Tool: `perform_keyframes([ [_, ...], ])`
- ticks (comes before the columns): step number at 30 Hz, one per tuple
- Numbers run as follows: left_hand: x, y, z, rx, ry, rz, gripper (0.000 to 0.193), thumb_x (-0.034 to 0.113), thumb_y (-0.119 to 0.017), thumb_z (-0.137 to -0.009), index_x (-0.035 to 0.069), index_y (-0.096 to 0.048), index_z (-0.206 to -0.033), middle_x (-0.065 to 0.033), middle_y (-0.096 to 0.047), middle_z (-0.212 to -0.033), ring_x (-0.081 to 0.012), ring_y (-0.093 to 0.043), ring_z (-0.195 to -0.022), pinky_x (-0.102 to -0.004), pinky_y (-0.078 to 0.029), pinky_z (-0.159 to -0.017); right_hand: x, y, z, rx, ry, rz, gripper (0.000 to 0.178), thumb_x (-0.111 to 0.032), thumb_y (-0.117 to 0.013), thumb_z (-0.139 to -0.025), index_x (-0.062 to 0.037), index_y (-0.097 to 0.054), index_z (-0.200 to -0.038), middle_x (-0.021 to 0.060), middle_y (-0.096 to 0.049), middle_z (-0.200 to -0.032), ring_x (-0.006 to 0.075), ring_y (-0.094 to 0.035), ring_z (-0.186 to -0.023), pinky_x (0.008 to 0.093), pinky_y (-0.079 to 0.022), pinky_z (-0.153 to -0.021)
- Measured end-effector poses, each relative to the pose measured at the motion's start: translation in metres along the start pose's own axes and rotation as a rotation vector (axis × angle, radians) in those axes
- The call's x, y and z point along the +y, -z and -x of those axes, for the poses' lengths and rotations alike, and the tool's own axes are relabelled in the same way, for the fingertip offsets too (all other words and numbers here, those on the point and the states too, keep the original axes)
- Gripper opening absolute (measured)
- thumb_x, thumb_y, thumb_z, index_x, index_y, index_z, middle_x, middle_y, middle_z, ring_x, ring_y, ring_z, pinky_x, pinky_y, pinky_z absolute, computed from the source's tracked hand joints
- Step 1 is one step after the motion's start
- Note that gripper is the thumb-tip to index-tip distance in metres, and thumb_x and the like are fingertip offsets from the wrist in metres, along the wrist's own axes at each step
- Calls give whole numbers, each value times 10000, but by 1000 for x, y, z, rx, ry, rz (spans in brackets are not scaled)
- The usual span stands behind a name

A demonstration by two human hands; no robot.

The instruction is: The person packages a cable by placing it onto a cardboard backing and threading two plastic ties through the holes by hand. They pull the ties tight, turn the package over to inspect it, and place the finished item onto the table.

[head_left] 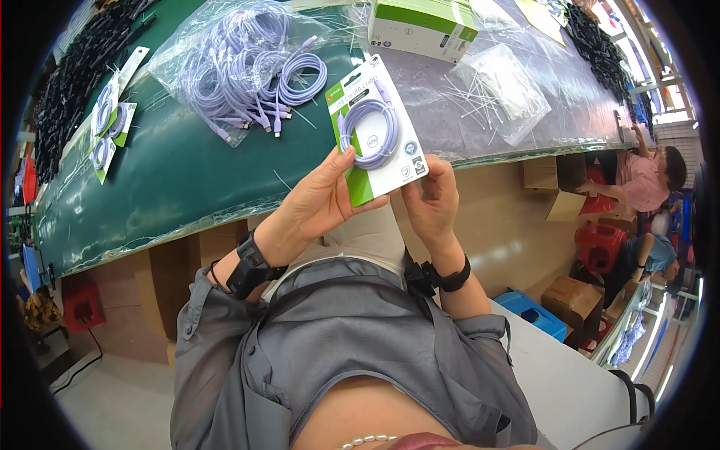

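A white and green backing card (405,154) with a coiled lilac USB cable (391,127) on its front is tilted in front of me, just over the table's near edge. My left hand (324,193) grips it at the lower left, thumb on the front beside the coil and fingers behind. At the card's lower right corner is my right hand (433,199), its fingers curled together and partly behind the card. Whatever those fingers pinch is hidden. Beyond the card, several lilac cables (240,67) lie heaped on a clear plastic bag.
White cable ties (480,105) spill by a clear bag (517,94) on the grey mat. A green and white box (420,28) stands at the back. Finished cable cards (112,124) and black cables (82,82) lie left. A blue stool (531,315) and co-workers are at right.
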State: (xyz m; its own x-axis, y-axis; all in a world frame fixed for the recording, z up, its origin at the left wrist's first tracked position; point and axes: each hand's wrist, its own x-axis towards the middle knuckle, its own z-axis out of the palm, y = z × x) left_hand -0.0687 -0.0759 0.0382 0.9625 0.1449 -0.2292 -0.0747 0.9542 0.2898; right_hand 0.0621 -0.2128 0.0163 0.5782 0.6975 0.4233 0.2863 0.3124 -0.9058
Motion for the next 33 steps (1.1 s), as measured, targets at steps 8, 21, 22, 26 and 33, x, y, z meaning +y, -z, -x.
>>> perform_keyframes([
  [8, 2, 9, 2, -73, 63, 205, 438, 307, -409, -1004, 67, -322, -1361, -89, -487, -1282, -241, -588, -1080, -390, -554, -853, -7, -7, -4, 17, -23, -34, 254, 126, -596, -807, -5, -525, -1013, 91, -601, -970, 154, -588, -875, 276, -464, -847],
  [21, -14, 11, 3, -345, 153, 900, 339, 237, -363, -999, -52, -426, -1164, -62, -476, -761, -95, -519, -489, -203, -414, -406, -61, -29, -39, -133, 371, 508, 278, 13, -686, -738, -78, -557, -966, 42, -619, -827, 217, -592, -723, 327, -424, -655],
  [22, -14, 11, 3, -340, 154, 894, 339, 237, -363, -999, -52, -426, -1164, -62, -476, -761, -95, -519, -489, -203, -414, -406, -59, -30, -39, -137, 401, 517, 271, 2, -687, -739, -81, -555, -961, 40, -619, -828, 219, -591, -721, 332, -418, -649],
  [26, -16, 11, 3, -390, 137, 882, 350, 240, -356, -1001, -60, -428, -1166, -58, -481, -758, -88, -513, -475, -198, -399, -383, -56, -30, -37, -149, 370, 535, 251, 0, -677, -750, -81, -548, -949, 41, -617, -827, 219, -592, -722, 331, -422, -658],
  [33, -19, 17, 2, -382, 151, 876, 364, 265, -362, -1000, -35, -455, -1184, -73, -536, -815, -100, -529, -511, -202, -432, -420, -58, -33, -35, -157, 342, 501, 314, 85, -687, -713, -57, -579, -971, 51, -634, -868, 202, -596, -686, 329, -460, -684],
])
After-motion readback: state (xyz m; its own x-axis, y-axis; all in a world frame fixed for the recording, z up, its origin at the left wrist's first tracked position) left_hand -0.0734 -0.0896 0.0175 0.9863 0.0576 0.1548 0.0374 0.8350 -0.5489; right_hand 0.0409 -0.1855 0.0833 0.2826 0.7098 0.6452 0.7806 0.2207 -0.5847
